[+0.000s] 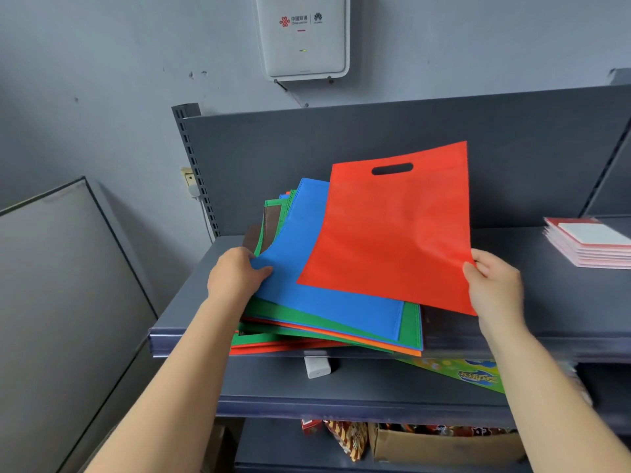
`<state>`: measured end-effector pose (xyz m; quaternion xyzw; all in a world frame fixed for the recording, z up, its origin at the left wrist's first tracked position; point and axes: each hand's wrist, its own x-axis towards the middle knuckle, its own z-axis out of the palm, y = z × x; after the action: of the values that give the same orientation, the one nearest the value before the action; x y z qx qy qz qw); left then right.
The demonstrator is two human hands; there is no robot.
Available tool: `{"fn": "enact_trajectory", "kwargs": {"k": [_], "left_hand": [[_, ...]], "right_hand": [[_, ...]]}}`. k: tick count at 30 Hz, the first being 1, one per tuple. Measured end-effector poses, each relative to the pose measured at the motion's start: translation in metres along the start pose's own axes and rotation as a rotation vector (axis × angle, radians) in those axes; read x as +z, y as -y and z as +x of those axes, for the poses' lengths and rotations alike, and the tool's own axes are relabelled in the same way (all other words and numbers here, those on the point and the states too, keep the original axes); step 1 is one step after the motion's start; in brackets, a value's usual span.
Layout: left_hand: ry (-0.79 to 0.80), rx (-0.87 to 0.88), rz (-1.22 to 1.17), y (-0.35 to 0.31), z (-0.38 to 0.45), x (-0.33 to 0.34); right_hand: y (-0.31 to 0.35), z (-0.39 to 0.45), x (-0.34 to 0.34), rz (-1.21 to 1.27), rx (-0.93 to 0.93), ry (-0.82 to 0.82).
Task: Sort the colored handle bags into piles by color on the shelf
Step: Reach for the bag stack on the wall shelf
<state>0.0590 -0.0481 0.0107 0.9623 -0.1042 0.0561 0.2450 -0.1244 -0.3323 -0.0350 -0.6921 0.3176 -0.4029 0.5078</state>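
Pinching the lower right corner of a red bag [392, 230], the right hand [495, 288] holds it lifted and tilted above the mixed stack [327, 322], its oval cut-out handle toward the shelf's back panel [341, 141]; the left hand [235, 278] grips the near left edge of the blue bag [307, 261] topping that stack, thumb on top and fingers curled under; below the blue lie green, orange, red and brown sheets, fanned unevenly, their corners jutting past the grey shelf [553, 302] at its front lip; the bags look like flat, matte non-woven fabric with stitched borders; bare shelf surface lies to the right of the stack, up to a neat pile of red-and-white booklets [594, 244] at the far right; lower down, a cardboard box [426, 445] holds patterned packets, too dim to identify.
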Motion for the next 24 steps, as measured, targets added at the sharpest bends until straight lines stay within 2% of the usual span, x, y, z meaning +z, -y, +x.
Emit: {"fn": "enact_trajectory", "kwargs": {"k": [6, 9, 16, 24], "left_hand": [[-0.156, 0.021, 0.001, -0.001, -0.014, -0.018], [-0.303, 0.024, -0.032, 0.006, -0.035, -0.032], [-0.608, -0.045, -0.487, 0.048, -0.114, -0.066], [-1.015, -0.255, -0.736, 0.111, -0.233, -0.100]], "right_hand": [[0.015, -0.015, 0.006, 0.159, 0.015, 0.085], [0.028, -0.028, 0.005, 0.247, 0.006, 0.128], [0.061, -0.070, 0.013, 0.461, 0.051, 0.324], [0.084, -0.146, 0.050, 0.652, 0.187, 0.638]]}}
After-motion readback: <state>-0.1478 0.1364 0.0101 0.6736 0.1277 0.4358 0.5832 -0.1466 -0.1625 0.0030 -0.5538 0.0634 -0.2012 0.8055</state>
